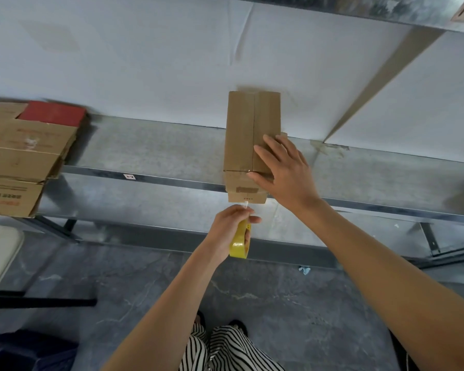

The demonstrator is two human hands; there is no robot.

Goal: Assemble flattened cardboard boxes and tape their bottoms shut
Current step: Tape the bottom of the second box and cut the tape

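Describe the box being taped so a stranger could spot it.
Look along the metal shelf against the white wall. Near its middle a narrow brown box stands at the front edge, the right hand pressing its closed flaps. Unlike the flattened cartons stacked at the shelf's left end, it is assembled, and the left hand holds a yellow tape roll below it.

The brown box point(241, 129), flaps closed, lies under flat fingers point(275, 146) of the right hand point(289, 172), and the yellow tape roll point(239, 245) hangs in curled fingers of the left hand point(229, 224).

Small red number on box point(241, 135) end, maybe 1902; shelf-edge tag point(129, 177) roughly 2-2; flat-box stack point(19, 159) print illegible.
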